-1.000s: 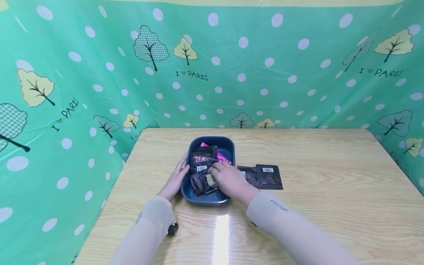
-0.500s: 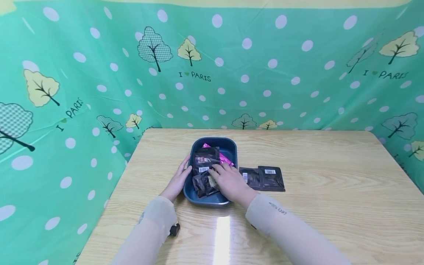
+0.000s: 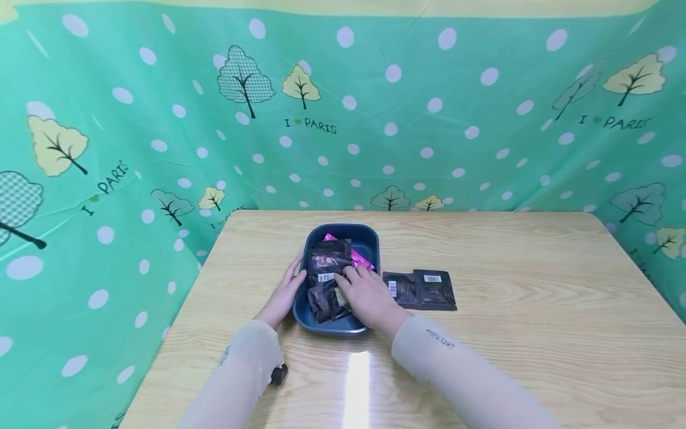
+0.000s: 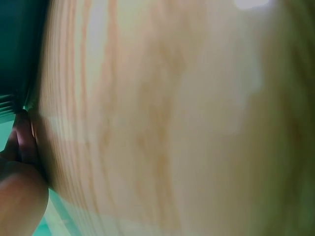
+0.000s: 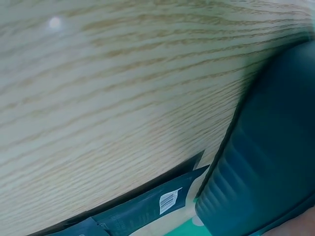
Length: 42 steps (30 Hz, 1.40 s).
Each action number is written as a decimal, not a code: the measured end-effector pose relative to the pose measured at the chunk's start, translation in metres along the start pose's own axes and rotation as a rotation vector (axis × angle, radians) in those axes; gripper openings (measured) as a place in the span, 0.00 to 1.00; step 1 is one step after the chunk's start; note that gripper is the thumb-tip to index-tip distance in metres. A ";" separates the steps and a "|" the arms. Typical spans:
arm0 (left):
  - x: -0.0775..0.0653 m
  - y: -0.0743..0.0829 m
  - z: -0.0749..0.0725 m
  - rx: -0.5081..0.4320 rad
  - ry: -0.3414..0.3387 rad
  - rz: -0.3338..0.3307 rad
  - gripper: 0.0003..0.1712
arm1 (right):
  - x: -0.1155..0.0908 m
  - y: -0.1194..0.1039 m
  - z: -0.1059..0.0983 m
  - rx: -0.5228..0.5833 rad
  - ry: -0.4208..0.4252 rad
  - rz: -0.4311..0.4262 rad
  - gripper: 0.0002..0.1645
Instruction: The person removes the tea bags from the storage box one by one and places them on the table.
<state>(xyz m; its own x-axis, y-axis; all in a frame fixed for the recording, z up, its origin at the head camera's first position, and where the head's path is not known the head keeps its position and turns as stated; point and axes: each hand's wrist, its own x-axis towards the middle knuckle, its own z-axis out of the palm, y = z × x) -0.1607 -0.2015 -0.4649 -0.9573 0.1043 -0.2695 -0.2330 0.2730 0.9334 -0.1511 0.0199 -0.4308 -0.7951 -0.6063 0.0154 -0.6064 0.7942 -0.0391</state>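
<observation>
A dark blue plastic bin (image 3: 366,238) holds several black sachets (image 3: 328,261) and pink packaging (image 3: 361,260), partly covered by them. My left hand (image 3: 280,300) rests along the bin's left outer wall, its thumb at the rim. In the left wrist view, fingers (image 4: 25,140) lie beside the dark wall, low over the table. My right hand (image 3: 370,298) reaches over the bin's right rim, fingers extended onto a small black sachet (image 3: 320,302) near the front. That hand hides part of the sachet and its pale label.
Two black sachets with barcodes, a right one (image 3: 435,289) and a left one (image 3: 402,290), lie just right of the bin on the wood-grain table (image 3: 514,298). A small black object (image 3: 279,374) shows beside the left sleeve. A green patterned cloth (image 3: 343,149) hangs behind the table.
My right hand's fingers have loosened from a grip on the front sachet and now lie flatter over it. My left hand keeps its place at the bin. The view shifts slightly.
</observation>
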 end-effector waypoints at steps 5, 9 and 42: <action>0.003 -0.003 -0.001 -0.008 0.004 -0.004 0.33 | -0.001 -0.001 0.000 -0.025 0.030 -0.027 0.26; 0.003 -0.003 -0.001 -0.010 0.002 0.000 0.32 | -0.001 -0.001 -0.001 -0.029 0.044 -0.037 0.26; 0.001 0.000 0.000 -0.030 -0.019 -0.026 0.34 | -0.009 0.003 -0.001 0.068 0.189 -0.134 0.10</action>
<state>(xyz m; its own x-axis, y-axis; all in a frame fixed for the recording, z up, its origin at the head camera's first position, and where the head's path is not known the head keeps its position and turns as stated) -0.1614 -0.2016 -0.4648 -0.9475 0.1161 -0.2978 -0.2629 0.2470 0.9327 -0.1458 0.0283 -0.4301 -0.6997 -0.6824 0.2116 -0.7092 0.6991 -0.0910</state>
